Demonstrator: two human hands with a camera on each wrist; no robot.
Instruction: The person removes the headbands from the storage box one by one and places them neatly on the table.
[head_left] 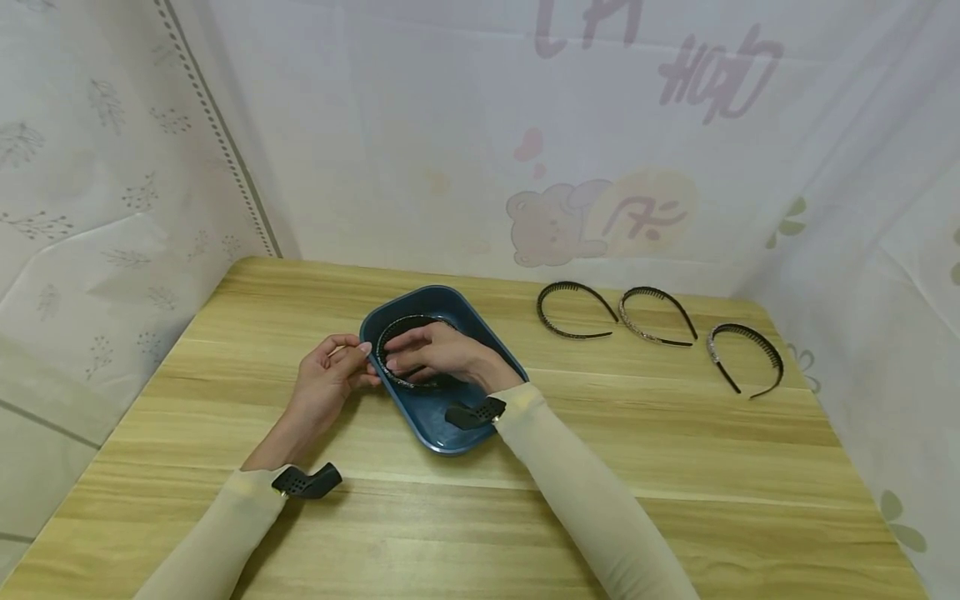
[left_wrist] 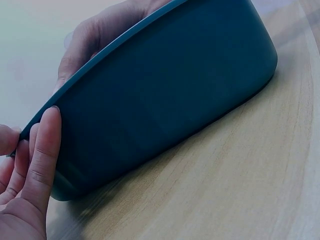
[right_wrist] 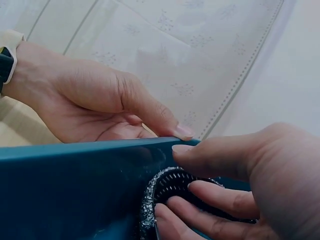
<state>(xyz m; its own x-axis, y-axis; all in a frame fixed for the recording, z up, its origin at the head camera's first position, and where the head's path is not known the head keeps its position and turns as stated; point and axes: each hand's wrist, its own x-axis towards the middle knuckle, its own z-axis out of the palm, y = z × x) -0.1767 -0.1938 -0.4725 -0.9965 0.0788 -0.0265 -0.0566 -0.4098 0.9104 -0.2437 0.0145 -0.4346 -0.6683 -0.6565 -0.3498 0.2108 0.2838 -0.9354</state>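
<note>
A deep blue plastic tray [head_left: 442, 437] stands on the table. My left hand [head_left: 327, 379] grips its left rim, thumb over the edge and fingers against the outer wall [left_wrist: 150, 100]. Inside the tray lies a black toothed headband with a glittery outer face [right_wrist: 149, 200]; whether another lies under it I cannot tell. My right hand [head_left: 446, 354] reaches into the tray, its fingers inside the headband's curve. The right thumb [right_wrist: 200, 155] is spread apart from those fingers, above the band near the rim. Part of the headband is hidden behind the right hand.
Three more headbands lie at the table's back right: a dark one [head_left: 542, 310], one with a glittery side [head_left: 628, 321] and one with a silvery side [head_left: 712, 350]. Printed cloth [head_left: 412, 150] hangs behind the wooden table [head_left: 637, 467] and along its sides.
</note>
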